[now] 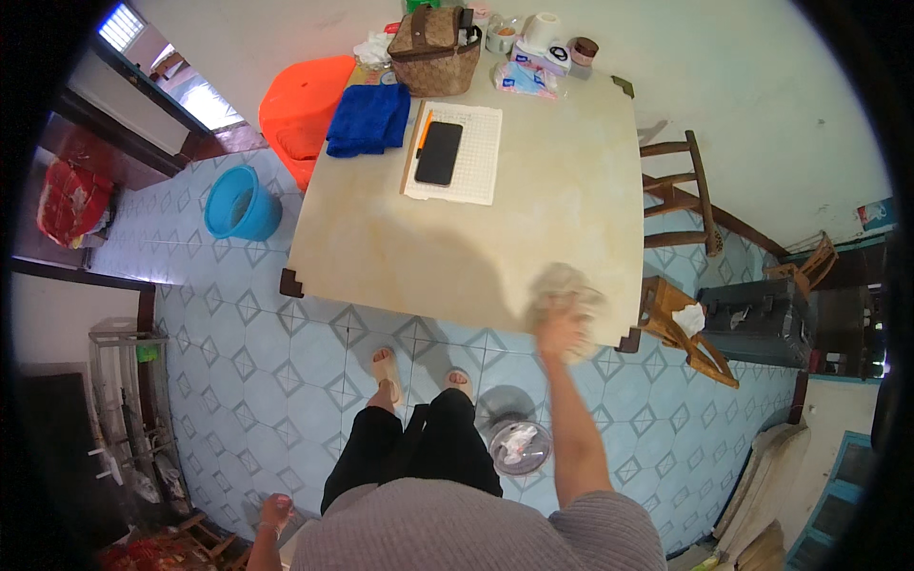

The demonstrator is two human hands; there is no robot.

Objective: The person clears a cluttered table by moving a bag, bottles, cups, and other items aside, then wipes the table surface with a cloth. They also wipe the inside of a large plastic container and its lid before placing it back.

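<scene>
My right hand [564, 330] presses a crumpled light-coloured cloth [564, 285] on the table top [457, 264], near the front right corner; hand and cloth are blurred. Low at my side, away from the table, my left hand [277, 510] hangs with fingers curled; whether it holds something cannot be made out. Toward the back of the table, a black smartphone [438, 153] and an orange pencil [426, 130] lie on a gridded paper pad [478, 157]. Left of the pad is a folded blue cloth [368, 118].
A brown bag [435, 64], tissue packs [526, 78] and a toilet roll [543, 30] stand at the table's back. An orange plastic stool [307, 93] and blue bucket [243, 207] are left. Wooden chairs [703, 193] stand right. A waste bin [520, 448] is near my feet.
</scene>
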